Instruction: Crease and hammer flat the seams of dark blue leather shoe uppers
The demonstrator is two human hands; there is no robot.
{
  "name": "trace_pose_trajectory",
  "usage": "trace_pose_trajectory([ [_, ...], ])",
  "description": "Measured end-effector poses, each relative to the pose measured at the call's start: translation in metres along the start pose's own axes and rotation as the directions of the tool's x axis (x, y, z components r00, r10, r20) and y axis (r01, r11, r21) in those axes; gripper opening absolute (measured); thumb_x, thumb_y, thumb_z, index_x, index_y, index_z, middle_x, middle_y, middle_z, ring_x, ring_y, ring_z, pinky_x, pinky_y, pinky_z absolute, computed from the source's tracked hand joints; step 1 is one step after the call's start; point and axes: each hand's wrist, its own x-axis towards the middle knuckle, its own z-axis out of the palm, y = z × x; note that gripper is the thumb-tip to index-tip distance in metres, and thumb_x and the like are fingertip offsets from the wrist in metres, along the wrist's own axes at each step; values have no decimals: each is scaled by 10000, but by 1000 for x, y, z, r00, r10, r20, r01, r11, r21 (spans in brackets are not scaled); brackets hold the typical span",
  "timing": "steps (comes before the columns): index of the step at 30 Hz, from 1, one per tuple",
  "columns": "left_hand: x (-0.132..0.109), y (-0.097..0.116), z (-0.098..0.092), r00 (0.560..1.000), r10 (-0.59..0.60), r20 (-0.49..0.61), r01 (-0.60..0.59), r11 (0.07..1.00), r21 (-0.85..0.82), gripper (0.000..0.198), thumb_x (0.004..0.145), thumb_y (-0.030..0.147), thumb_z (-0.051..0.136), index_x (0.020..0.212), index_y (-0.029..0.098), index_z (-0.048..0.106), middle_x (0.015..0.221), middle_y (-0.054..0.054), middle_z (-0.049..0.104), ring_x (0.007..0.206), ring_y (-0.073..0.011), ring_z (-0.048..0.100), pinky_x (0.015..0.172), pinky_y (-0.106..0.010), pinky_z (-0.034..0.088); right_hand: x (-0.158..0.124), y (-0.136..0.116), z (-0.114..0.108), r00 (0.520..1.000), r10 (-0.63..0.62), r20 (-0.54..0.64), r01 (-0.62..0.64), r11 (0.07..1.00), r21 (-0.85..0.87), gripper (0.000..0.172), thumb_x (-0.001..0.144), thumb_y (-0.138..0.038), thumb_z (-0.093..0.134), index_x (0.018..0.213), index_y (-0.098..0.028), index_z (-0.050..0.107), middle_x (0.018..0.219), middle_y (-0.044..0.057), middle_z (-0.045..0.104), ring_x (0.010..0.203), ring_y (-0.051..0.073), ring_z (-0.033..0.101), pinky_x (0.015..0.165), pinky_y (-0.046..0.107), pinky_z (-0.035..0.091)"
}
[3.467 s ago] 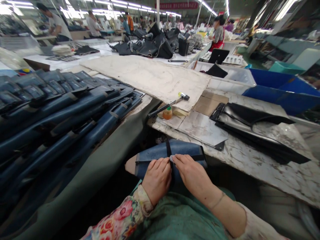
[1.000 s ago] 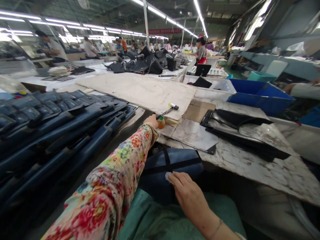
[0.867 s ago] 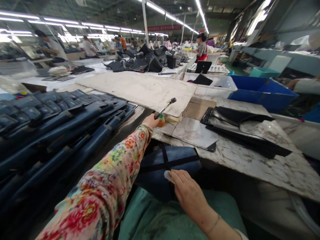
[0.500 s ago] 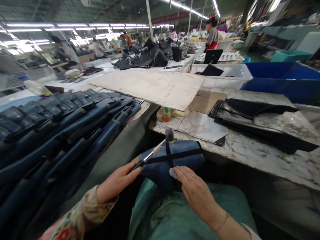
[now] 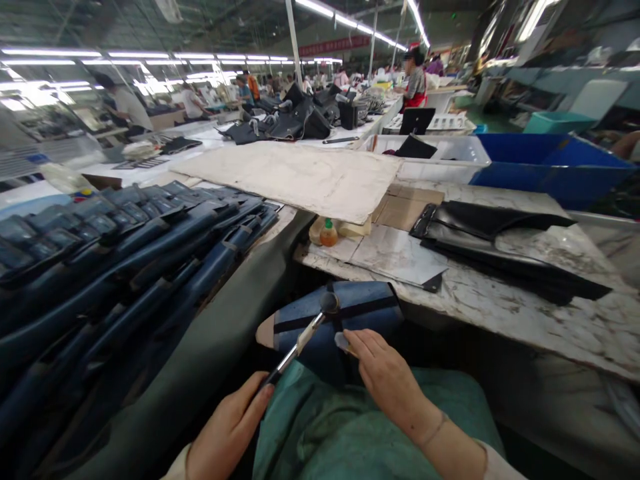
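Note:
A dark blue leather piece [image 5: 360, 313] with crossed black straps lies over a rounded form on my lap. My left hand [image 5: 227, 430] is closed round the handle of a small hammer [image 5: 305, 337], whose head hovers over the piece near the strap crossing. My right hand [image 5: 385, 377] rests flat on the near edge of the piece, fingers stretched out, a taped fingertip beside the vertical strap. A green apron [image 5: 350, 433] covers my lap.
Rows of dark blue leather pieces [image 5: 115, 247] cover the left bench. On the marble worktop [image 5: 500, 313] lie black leather parts [image 5: 495, 240], a small orange bottle [image 5: 328, 234] and a large beige board [image 5: 300, 177]. Blue bins [image 5: 545, 167] stand at right. Other people work at far tables.
My left hand reached out to the worktop, picked up the hammer and brought it back over the blue piece. My right hand stayed on the piece.

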Motion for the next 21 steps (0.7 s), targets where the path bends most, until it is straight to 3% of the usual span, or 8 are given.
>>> trace_pose_trajectory([
  [2, -1, 1, -2, 1000, 7, 1, -7, 1000, 26, 370, 872, 482, 357, 989, 212, 580, 875, -17, 665, 795, -163, 617, 742, -202, 464, -1, 0, 1, 1000, -1, 1, 1, 1000, -11, 494, 760, -1, 355, 1232, -87, 470, 1125, 110, 579, 1039, 219, 522, 915, 377, 495],
  [6, 0, 3, -1, 994, -28, 106, 18, 996, 89, 342, 887, 459, 341, 939, 221, 583, 831, -2, 672, 782, -158, 630, 723, -201, 466, 0, 0, 1, 1000, -15, -19, 14, 999, -38, 493, 765, 2, 345, 1232, -92, 471, 1122, 108, 583, 1032, 214, 531, 906, 373, 501],
  [10, 0, 1, 2, 999, -4, 54, 1, 998, 64, 347, 904, 447, 313, 1021, 227, 556, 863, -1, 670, 793, -148, 624, 734, -197, 464, 0, -1, 1, 999, -36, -20, 35, 998, -43, 491, 763, 7, 336, 1223, -90, 477, 1114, 105, 590, 1021, 212, 538, 903, 361, 503],
  [16, -9, -5, -2, 998, -41, 51, 36, 995, 93, 366, 886, 470, 332, 908, 223, 600, 799, -4, 679, 742, -156, 631, 718, -199, 484, -2, 2, 7, 999, -36, -20, 35, 998, -44, 489, 770, -1, 344, 1234, -92, 469, 1119, 107, 584, 1023, 220, 534, 893, 385, 508],
  [21, -32, -23, -13, 975, -128, -180, 137, 990, 38, 450, 811, 562, 402, 974, 214, 637, 926, -19, 701, 899, -199, 642, 829, -221, 497, -2, 3, 8, 999, -26, -19, 25, 999, -43, 484, 781, -13, 348, 1243, -100, 467, 1113, 108, 583, 1028, 218, 530, 893, 384, 507],
])
